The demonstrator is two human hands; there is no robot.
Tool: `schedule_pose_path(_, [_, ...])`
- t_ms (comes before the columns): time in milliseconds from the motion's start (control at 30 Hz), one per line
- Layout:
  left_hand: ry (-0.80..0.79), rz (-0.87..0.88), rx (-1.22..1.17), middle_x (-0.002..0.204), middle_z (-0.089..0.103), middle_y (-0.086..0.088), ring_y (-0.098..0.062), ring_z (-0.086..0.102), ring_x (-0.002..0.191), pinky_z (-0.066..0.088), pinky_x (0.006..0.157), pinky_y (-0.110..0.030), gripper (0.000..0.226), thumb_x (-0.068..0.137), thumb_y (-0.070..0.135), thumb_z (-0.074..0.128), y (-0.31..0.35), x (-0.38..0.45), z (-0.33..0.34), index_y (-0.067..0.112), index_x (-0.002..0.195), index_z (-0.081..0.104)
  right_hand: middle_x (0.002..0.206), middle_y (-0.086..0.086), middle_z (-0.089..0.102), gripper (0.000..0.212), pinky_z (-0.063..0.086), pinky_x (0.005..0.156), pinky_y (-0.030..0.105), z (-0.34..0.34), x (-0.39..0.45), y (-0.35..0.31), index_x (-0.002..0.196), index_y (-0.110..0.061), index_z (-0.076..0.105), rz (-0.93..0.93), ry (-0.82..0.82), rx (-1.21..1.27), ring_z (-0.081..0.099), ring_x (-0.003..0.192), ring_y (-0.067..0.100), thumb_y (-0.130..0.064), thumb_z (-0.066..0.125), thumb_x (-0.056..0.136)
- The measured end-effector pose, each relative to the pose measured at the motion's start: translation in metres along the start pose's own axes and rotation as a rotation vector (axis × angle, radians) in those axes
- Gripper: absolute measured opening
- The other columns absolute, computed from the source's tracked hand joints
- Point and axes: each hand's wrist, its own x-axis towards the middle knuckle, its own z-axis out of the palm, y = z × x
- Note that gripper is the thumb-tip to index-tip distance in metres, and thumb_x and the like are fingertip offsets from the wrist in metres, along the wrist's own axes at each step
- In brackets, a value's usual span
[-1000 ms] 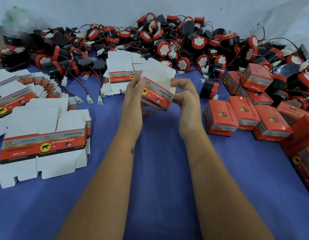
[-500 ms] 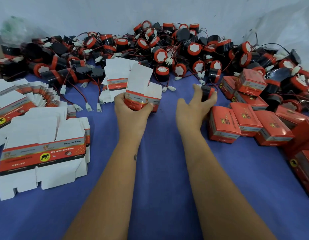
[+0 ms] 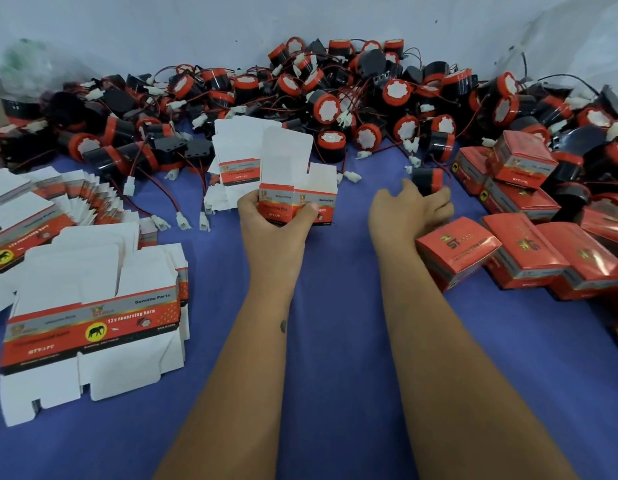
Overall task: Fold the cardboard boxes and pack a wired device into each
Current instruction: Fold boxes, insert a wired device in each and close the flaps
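Box: the box [image 3: 293, 202] stood upright on the blue cloth [image 3: 335, 306], long axis vertical, open end up, white lid flap raised toward the wall.
Left hand: the left hand [image 3: 271, 226] gripped the box's lower part, thumb across the red front.
Right hand: the right hand [image 3: 409, 209] reached forward, fingers curled on a horn [image 3: 427, 180].
Horn: black body, red band, lying on its side just before the pile [image 3: 335, 98].
Packed boxes: closed boxes [image 3: 518, 251] lay right of that hand.
Flats: flat blanks [image 3: 89, 306] lay left.
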Motion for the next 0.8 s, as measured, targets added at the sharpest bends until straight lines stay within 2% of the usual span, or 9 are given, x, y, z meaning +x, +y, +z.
schedule_pose_path(133, [0.011, -0.01, -0.007, 0.109, 0.063, 0.011, 0.011, 0.063, 0.089, 0.047, 0.069, -0.005, 0.052, 0.079, 0.015, 0.081, 0.002, -0.001, 0.001, 0.025, 0.116, 0.046, 0.149, 0.011, 0.024, 0.031, 0.009, 0.114, 0.048, 0.0, -0.013, 0.008, 0.117, -0.022, 0.067, -0.239, 0.04, -0.266, 0.015, 0.141, 0.033, -0.031, 0.054, 0.09])
schedule_pose_path(200, [0.025, -0.014, -0.022, 0.108, 0.063, 0.011, 0.012, 0.063, 0.087, 0.047, 0.069, -0.005, 0.05, 0.079, 0.014, 0.08, 0.004, -0.002, 0.001, 0.024, 0.115, 0.046, 0.136, 0.006, 0.038, 0.028, 0.009, 0.113, 0.047, -0.002, -0.02, 0.01, 0.099, -0.021, 0.072, -0.408, 0.017, -0.32, 0.029, 0.131, 0.029, -0.035, 0.052, 0.087])
schedule_pose_path(300, [0.078, -0.012, -0.027, 0.108, 0.062, 0.008, 0.012, 0.062, 0.086, 0.048, 0.069, -0.006, 0.05, 0.08, 0.014, 0.08, 0.008, -0.005, 0.002, 0.021, 0.116, 0.047, 0.107, 0.004, 0.058, 0.032, 0.021, 0.102, 0.037, -0.004, -0.035, 0.009, 0.073, -0.01, 0.065, -0.682, -0.07, -0.186, 0.049, 0.101, 0.024, -0.033, 0.045, 0.083])
schedule_pose_path(367, [0.123, 0.01, 0.017, 0.11, 0.062, 0.006, 0.004, 0.062, 0.096, 0.05, 0.074, -0.01, 0.05, 0.079, 0.018, 0.08, 0.01, -0.007, 0.001, 0.02, 0.116, 0.046, 0.084, 0.007, 0.057, 0.024, 0.037, 0.085, 0.041, -0.006, -0.042, 0.009, 0.068, -0.004, 0.055, -0.728, -0.047, 0.036, 0.048, 0.079, 0.027, -0.022, 0.048, 0.081])
schedule_pose_path(433, [0.165, 0.034, 0.09, 0.115, 0.061, 0.002, -0.015, 0.059, 0.112, 0.054, 0.088, -0.026, 0.051, 0.078, 0.022, 0.081, 0.011, -0.008, -0.001, 0.021, 0.115, 0.047, 0.091, 0.004, 0.058, 0.01, 0.041, 0.082, 0.048, -0.004, -0.038, 0.012, 0.083, -0.005, 0.059, -0.681, -0.001, 0.141, 0.05, 0.087, 0.026, -0.015, 0.056, 0.083])
schedule_pose_path(500, [0.183, 0.047, 0.145, 0.116, 0.062, 0.001, -0.024, 0.057, 0.116, 0.053, 0.094, -0.04, 0.051, 0.077, 0.023, 0.08, 0.012, -0.008, -0.001, 0.02, 0.117, 0.048, 0.127, 0.002, 0.055, 0.035, 0.037, 0.101, 0.046, -0.001, -0.03, 0.015, 0.12, -0.011, 0.058, -0.599, -0.08, 0.102, 0.045, 0.119, 0.025, -0.018, 0.061, 0.086])
schedule_pose_path(567, [0.179, 0.048, 0.179, 0.117, 0.062, 0.001, -0.022, 0.059, 0.113, 0.053, 0.093, -0.041, 0.057, 0.075, 0.021, 0.081, 0.013, -0.007, -0.002, 0.016, 0.122, 0.049, 0.156, 0.002, 0.031, 0.068, 0.02, 0.116, 0.045, 0.002, -0.022, 0.017, 0.149, -0.021, 0.034, -0.576, -0.211, 0.01, 0.023, 0.144, 0.023, -0.027, 0.062, 0.088])
schedule_pose_path(667, [0.15, 0.067, 0.269, 0.119, 0.061, -0.003, -0.023, 0.059, 0.109, 0.053, 0.09, -0.045, 0.064, 0.071, 0.018, 0.083, 0.012, -0.006, -0.003, 0.013, 0.125, 0.048, 0.155, 0.002, 0.034, 0.082, 0.014, 0.116, 0.047, 0.012, -0.019, 0.018, 0.156, -0.03, 0.012, -0.643, -0.323, -0.172, 0.019, 0.145, 0.024, -0.041, 0.059, 0.089])
schedule_pose_path(800, [0.15, 0.087, 0.362, 0.12, 0.056, -0.012, -0.028, 0.058, 0.104, 0.054, 0.082, -0.048, 0.06, 0.069, 0.009, 0.08, 0.01, -0.005, -0.003, 0.006, 0.121, 0.051, 0.135, 0.002, 0.053, 0.065, 0.02, 0.103, 0.037, 0.017, -0.018, 0.019, 0.143, -0.024, 0.039, -0.649, -0.221, -0.216, 0.034, 0.13, 0.024, -0.05, 0.06, 0.087])
